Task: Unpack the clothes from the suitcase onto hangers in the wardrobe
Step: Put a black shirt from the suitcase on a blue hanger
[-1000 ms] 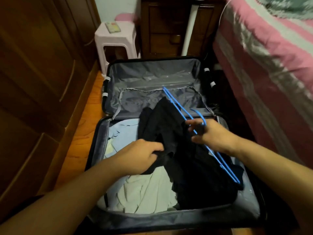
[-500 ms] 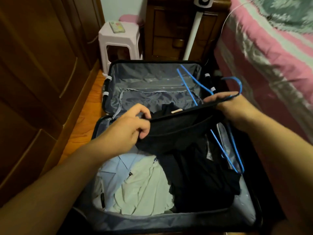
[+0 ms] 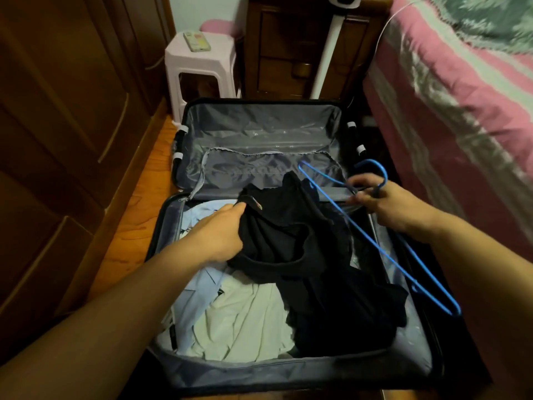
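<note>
Black garment point(image 3: 311, 249): dark top with a scooped neckline, bunched and partly lifted over the near half of the suitcase; its lower part trails onto the other clothes.
Left hand point(image 3: 219, 232): at the garment's left edge, fingers curled round a fold of the black cloth.
Hanger point(image 3: 375, 241): thin, blue; runs on a slant from the far lining down to the suitcase's right near corner, passing just right of the black garment; hook at the top, above the right hand.
Right hand point(image 3: 386, 203): holds the hanger near its hook, fingers point(image 3: 360, 180) closed on the blue wire; somewhat blurred.
Pale green shirt point(image 3: 242, 319): crumpled in the near left of the suitcase, partly under the black garment.
Light blue shirt point(image 3: 196, 287): along the left wall of the same half, beside and partly under the green one.
Suitcase point(image 3: 259, 373): lies open flat on the floor; near half holds the clothes, far half shows grey lining with a part-unzipped cover.
Wardrobe point(image 3: 66, 134): dark wood doors, shut, left of the suitcase.
Floor point(image 3: 135, 215): orange-brown wood, a strip showing between wardrobe and suitcase.
Stool point(image 3: 202, 70): pale pink plastic, beyond the suitcase's far left corner; a remote control point(image 3: 197, 41) lies on top.
Cabinet point(image 3: 291, 47): dark wood, behind the suitcase.
Bed point(image 3: 461, 105): to the right, pink and green striped cover.
</note>
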Motion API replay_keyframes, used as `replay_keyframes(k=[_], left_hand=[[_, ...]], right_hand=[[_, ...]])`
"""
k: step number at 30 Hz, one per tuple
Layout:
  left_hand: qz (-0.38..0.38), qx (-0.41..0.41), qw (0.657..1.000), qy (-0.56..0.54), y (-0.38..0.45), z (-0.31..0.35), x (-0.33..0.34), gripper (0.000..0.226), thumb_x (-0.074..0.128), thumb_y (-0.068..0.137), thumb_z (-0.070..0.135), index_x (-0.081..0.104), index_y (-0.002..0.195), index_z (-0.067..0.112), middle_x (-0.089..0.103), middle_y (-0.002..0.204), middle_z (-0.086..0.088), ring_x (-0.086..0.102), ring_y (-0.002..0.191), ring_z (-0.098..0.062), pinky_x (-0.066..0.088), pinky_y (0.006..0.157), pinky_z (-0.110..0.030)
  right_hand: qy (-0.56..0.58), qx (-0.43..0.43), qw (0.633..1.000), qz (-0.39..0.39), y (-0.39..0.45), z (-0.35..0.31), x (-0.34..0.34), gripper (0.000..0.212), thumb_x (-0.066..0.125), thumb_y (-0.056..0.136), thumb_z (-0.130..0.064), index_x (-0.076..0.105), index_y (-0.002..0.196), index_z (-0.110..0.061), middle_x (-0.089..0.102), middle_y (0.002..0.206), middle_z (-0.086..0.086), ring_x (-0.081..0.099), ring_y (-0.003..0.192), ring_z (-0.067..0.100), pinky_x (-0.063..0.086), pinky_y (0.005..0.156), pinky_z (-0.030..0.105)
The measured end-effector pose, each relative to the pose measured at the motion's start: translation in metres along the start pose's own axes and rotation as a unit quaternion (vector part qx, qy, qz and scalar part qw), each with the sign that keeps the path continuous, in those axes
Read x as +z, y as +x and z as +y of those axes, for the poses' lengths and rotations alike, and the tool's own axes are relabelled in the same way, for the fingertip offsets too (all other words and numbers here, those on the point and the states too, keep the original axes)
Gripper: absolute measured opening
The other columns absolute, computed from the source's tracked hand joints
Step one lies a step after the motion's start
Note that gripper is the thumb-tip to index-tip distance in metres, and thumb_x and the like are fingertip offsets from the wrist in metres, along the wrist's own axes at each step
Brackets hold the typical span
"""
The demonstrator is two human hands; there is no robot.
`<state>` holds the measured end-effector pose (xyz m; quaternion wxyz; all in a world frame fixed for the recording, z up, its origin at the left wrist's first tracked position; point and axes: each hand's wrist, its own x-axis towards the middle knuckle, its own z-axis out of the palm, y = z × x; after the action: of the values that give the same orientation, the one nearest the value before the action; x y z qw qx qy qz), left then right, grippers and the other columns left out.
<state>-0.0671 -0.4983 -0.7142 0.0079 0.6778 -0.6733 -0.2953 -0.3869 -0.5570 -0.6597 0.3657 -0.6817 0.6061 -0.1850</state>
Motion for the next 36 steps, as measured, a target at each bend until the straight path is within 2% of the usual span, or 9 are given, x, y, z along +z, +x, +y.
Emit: replay_keyframes(k=[4,10,15,20,22,25,29,33,36], left_hand=[[-0.073,-0.056,0.992,-0.082,0.009,-0.014,-0.001,0.081,0.068,0.081,0.006,0.029,0.151,0.020,0.051,0.129,-0.006,0.058,0.108,-0.028,0.054,0.088,-0.040],[-0.049,-0.066,0.995,-0.050,0.010,-0.009,0.004,0.095,0.069,0.086,0.006,0.010,0.160,0.016,0.021,0.164,-0.003,0.034,0.144,-0.028,0.038,0.114,-0.038],[0.038,0.081,0.996,0.003,-0.030,0.048,-0.001,0.085,0.060,0.086,0.006,0.018,0.158,0.026,0.006,0.168,0.010,0.036,0.145,-0.027,0.036,0.114,-0.036],[0.040,0.273,0.935,-0.224,-0.062,0.075,0.013,0.066,0.059,0.085,0.007,0.048,0.147,0.026,0.037,0.151,0.011,0.058,0.115,-0.009,0.047,0.102,-0.029],[0.170,0.276,0.924,-0.203,-0.055,0.059,0.002,0.041,0.058,0.093,0.018,0.065,0.133,0.024,0.043,0.149,0.009,0.061,0.104,-0.008,0.050,0.095,-0.026],[0.327,0.191,0.918,-0.117,-0.030,0.018,-0.028,0.039,0.049,0.098,0.029,0.062,0.134,0.025,0.048,0.143,0.005,0.050,0.127,-0.014,0.044,0.108,-0.041],[0.199,0.172,0.952,-0.155,-0.021,-0.015,-0.051,0.041,0.048,0.106,0.028,0.049,0.148,0.031,0.055,0.135,0.010,0.049,0.127,-0.002,0.042,0.109,-0.031],[0.214,0.169,0.951,-0.149,-0.021,-0.017,-0.057,0.021,0.068,0.095,0.014,0.072,0.112,0.025,0.062,0.097,0.009,0.059,0.093,-0.005,0.049,0.085,-0.032],[0.167,0.151,0.949,-0.220,-0.028,-0.019,-0.064,0.053,0.073,0.091,0.013,0.059,0.125,0.050,0.052,0.093,0.008,0.052,0.078,-0.009,0.045,0.075,-0.029]], right_hand=[[-0.023,-0.064,0.997,0.022,-0.011,-0.010,-0.006,0.008,0.056,0.100,-0.010,0.059,0.107,-0.009,0.075,0.094,-0.001,0.063,0.078,-0.012,0.041,0.070,0.003],[-0.117,-0.101,0.988,-0.020,-0.026,-0.032,0.005,0.024,0.062,0.097,-0.021,0.067,0.073,-0.021,0.073,0.071,-0.010,0.063,0.066,0.001,0.049,0.072,0.026],[-0.174,-0.171,0.969,0.035,-0.035,-0.050,0.043,0.016,0.061,0.095,-0.031,0.059,0.080,-0.026,0.069,0.072,-0.013,0.066,0.077,0.015,0.049,0.073,0.035],[-0.076,-0.154,0.982,0.077,-0.034,-0.040,0.065,0.008,0.058,0.094,-0.028,0.053,0.087,-0.028,0.070,0.075,-0.011,0.068,0.083,0.019,0.053,0.080,0.045],[0.004,-0.117,0.984,0.132,-0.029,-0.038,0.054,0.008,0.059,0.091,-0.027,0.053,0.088,-0.031,0.070,0.071,-0.008,0.070,0.078,0.020,0.054,0.080,0.049],[0.147,-0.098,0.963,0.201,-0.026,-0.043,0.034,0.013,0.056,0.092,-0.019,0.052,0.084,-0.029,0.064,0.066,-0.002,0.069,0.064,0.019,0.056,0.068,0.043],[0.202,-0.079,0.947,0.237,-0.029,-0.044,0.025,0.018,0.052,0.097,-0.002,0.049,0.082,-0.013,0.056,0.070,0.004,0.061,0.059,0.020,0.048,0.054,0.026],[0.176,-0.081,0.950,0.247,-0.025,-0.044,0.024,0.014,0.053,0.094,-0.005,0.052,0.083,-0.015,0.056,0.068,0.001,0.060,0.063,0.023,0.052,0.062,0.044],[0.172,-0.083,0.948,0.254,-0.021,-0.042,0.022,0.011,0.053,0.087,-0.018,0.053,0.078,-0.025,0.058,0.065,-0.008,0.060,0.069,0.020,0.054,0.067,0.055]])
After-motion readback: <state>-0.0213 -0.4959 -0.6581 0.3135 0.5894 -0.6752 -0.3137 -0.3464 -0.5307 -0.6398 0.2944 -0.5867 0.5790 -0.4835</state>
